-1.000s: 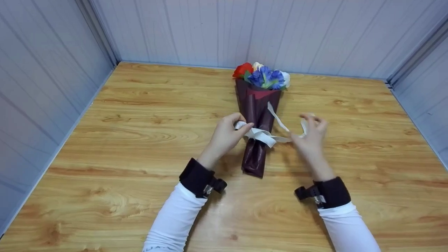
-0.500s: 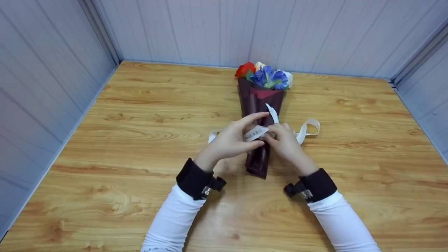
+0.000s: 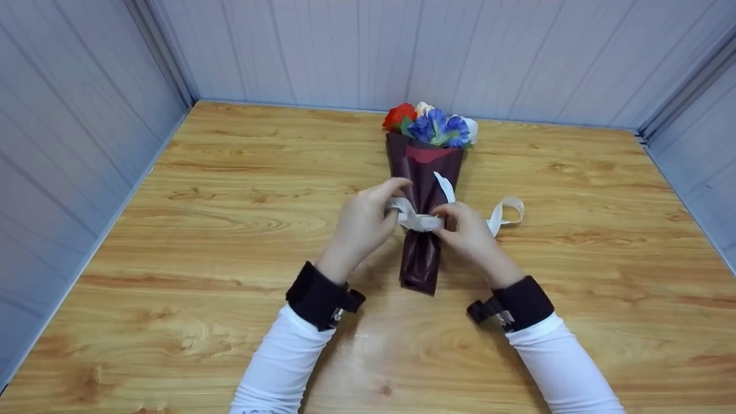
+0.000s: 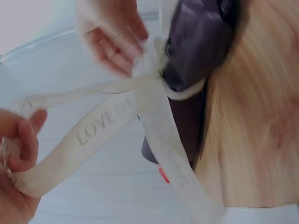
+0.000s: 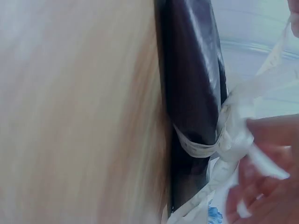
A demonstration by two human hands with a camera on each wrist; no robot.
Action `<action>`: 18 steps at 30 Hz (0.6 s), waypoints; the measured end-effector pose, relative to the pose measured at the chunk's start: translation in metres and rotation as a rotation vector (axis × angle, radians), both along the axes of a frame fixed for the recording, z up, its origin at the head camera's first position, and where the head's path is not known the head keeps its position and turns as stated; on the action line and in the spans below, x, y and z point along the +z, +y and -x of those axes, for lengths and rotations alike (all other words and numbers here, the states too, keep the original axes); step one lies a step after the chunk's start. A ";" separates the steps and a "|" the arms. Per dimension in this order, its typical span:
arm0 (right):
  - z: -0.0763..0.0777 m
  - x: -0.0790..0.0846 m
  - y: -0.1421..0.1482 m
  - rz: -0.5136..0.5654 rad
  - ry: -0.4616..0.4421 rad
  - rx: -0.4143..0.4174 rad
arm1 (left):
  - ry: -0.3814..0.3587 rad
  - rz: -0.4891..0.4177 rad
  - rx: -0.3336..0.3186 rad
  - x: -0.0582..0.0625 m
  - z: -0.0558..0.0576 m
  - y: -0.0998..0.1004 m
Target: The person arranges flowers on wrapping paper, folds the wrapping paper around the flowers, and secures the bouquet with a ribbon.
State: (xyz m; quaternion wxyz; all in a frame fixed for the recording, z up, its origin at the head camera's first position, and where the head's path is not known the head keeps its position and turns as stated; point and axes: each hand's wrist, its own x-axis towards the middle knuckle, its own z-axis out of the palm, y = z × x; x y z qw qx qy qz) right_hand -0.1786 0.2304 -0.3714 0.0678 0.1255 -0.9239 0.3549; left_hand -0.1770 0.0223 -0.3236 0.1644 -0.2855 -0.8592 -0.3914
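Note:
A bouquet wrapped in dark maroon paper lies on the table, its red, blue and pale flowers pointing toward the back wall. A white ribbon circles its narrow part. My left hand pinches a ribbon loop on the left of the bouquet; the left wrist view shows printed letters along that loop. On the other side, my right hand pinches the ribbon with thumb and forefinger, close to the knot. Its remaining fingers are curled beneath, partly hidden.
One ribbon tail sticks up over the wrapping. Another tail curls on the wooden table right of the right hand. Pale panel walls enclose the table at the back and sides.
My right hand has come in from the right to the knot, leaving a curled tail behind. After meeting it over the bouquet, my left hand has drawn back leftward with a ribbon loop.

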 end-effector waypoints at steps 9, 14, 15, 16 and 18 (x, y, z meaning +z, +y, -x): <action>0.005 -0.001 0.005 0.591 -0.209 -0.143 | -0.347 -0.304 0.220 -0.007 0.015 -0.012; 0.004 -0.003 0.017 1.359 -0.331 -0.065 | -0.675 -0.800 0.146 -0.012 0.025 -0.018; 0.003 -0.003 0.020 1.470 -0.335 -0.042 | -0.703 -0.863 0.142 -0.013 0.026 -0.018; 0.002 -0.003 0.024 1.576 -0.332 -0.022 | -0.719 -0.899 0.141 -0.013 0.027 -0.019; 0.000 -0.001 0.032 1.772 -0.304 0.002 | -0.732 -0.937 0.143 -0.015 0.027 -0.019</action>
